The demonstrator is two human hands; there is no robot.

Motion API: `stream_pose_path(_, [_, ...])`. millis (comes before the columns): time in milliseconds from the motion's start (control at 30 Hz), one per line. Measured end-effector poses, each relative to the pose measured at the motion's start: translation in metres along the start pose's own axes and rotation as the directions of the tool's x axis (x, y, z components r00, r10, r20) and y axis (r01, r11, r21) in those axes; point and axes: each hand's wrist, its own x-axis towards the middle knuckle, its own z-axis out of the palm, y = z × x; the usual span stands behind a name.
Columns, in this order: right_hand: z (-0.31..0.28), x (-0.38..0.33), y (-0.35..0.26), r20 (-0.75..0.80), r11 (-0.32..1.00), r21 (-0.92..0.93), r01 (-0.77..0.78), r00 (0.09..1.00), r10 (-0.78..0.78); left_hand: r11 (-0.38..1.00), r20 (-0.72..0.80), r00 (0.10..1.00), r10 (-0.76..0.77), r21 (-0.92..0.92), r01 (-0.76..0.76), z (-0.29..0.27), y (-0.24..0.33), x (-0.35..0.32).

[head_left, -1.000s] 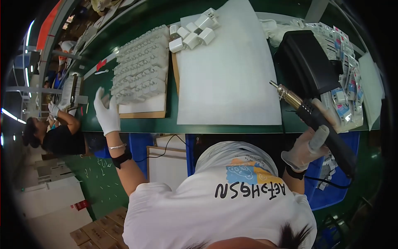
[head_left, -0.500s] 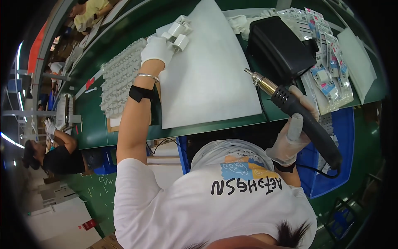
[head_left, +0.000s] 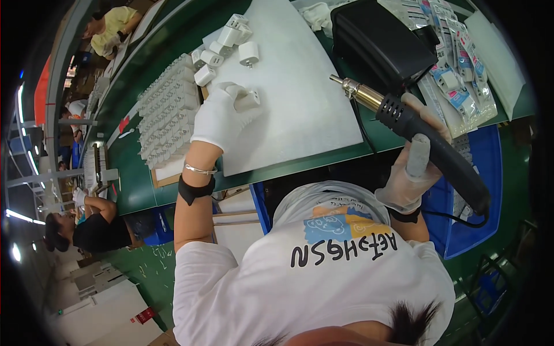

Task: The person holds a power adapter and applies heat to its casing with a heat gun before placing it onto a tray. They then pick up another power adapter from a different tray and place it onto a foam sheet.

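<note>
Two gloved hands are working over a white mat [head_left: 300, 98] that is lying on a green bench [head_left: 124, 167]. The left hand [head_left: 222, 118] is closing its fingers around a small white plug adapter [head_left: 249, 101], holding it just over the mat's left part; the adapter's prongs cannot be made out. The right hand [head_left: 412, 167] is wrapping its fingers tight around the black handle of a hot-air gun [head_left: 415, 135], with one finger lying straight along the grip. The gun's long axis is running from the near right up to the far left, and its metal nozzle [head_left: 349, 89] is pointing far-left over the mat's right edge, well apart from the adapter.

Several loose white adapters [head_left: 228, 43] are sitting in a cluster at the mat's far left corner. A tray of white adapters in rows [head_left: 164, 115] is lying just left of the mat, touching its left edge. A black case [head_left: 381, 43] is standing at the mat's far right, and packaged goods [head_left: 456, 75] are lying right of it. A blue bin [head_left: 490, 173] is sitting at the near right beneath the gun's handle.

Most of the mat's middle, between adapter and nozzle, is lying bare, as is its near edge.
</note>
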Motion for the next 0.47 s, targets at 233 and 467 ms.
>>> stream_pose_path(233, [0.005, -0.004, -0.007, -0.001, 0.992, 0.116, 0.041, 0.999, -0.041, 0.994, 0.043, 0.999, 0.025, -0.104, -0.02, 0.007, -0.01, 0.007])
stream_pose_path(467, [-0.003, 0.001, -0.018, 0.002, 1.0, 0.002, 0.014, 1.0, -0.014, 0.812, -0.099, 0.995, -0.018, -0.582, -0.043, 0.003, 0.022, -0.035])
